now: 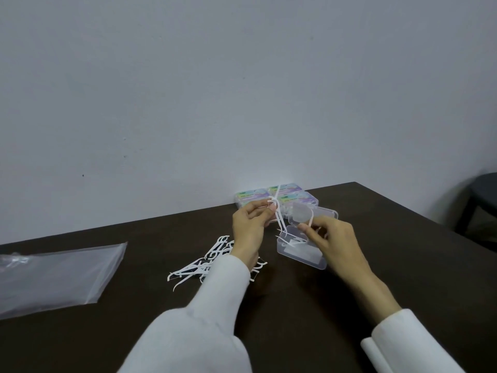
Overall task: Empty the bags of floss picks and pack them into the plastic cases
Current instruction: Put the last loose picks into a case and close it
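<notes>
pale bare wall (188,90) behind, dark brown table (309,305) in front, a dark stool or seat (481,200) at far right. person in white sleeves works at the far edge of the table. left hand (248,232) is raised, thumb and fingers pinching the bow end of a floss pick (278,214), whose thin handle slants down toward the open clear case (301,251). right hand (329,238) has curled fingers pinching another white pick at its head, just over the case; its lid (314,215) stands tipped back behind. a few picks look to lie inside already, count unclear. loose pile of picks (204,265) sits on the table just left of the case, partly under the left wrist. emptied clear plastic bag (56,275) lies flat well to the left. stack of closed cases (277,196) against the wall, pastel labels on top; print is too small and blurred to read, no brand legible. judgement on handling: picks are very light, springy thin plastic, smooth and prone to tangle by their hooked heads; best taken at the bow or mid-handle, a few aligned at a time, pointed tails all one way. case is light and thin-walled, likely to slide on the table when pressed, so steadying it with one hand seems wise.
</notes>
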A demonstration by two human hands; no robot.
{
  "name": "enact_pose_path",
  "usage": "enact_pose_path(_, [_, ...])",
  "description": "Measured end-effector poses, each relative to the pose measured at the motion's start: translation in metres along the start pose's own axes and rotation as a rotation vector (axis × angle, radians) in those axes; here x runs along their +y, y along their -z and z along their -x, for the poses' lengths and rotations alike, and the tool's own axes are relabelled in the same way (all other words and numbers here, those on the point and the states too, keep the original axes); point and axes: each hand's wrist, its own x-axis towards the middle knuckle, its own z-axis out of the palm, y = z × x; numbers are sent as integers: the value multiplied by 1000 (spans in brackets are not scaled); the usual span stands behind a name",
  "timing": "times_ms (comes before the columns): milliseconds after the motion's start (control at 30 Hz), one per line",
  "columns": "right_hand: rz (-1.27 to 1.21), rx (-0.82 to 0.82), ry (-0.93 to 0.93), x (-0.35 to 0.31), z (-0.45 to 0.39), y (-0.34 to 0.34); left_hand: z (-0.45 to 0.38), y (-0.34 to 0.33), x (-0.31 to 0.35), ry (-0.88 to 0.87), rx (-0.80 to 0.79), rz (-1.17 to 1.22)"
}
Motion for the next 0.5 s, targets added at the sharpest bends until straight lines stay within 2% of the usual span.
enact_pose_path(200, [-72, 93, -28, 1, 0, 2, 0, 0, 2, 13, 10, 33])
enact_pose_path(500, [-138, 127, -22, -2, 3, 6, 1, 1, 4, 28, 26, 34])
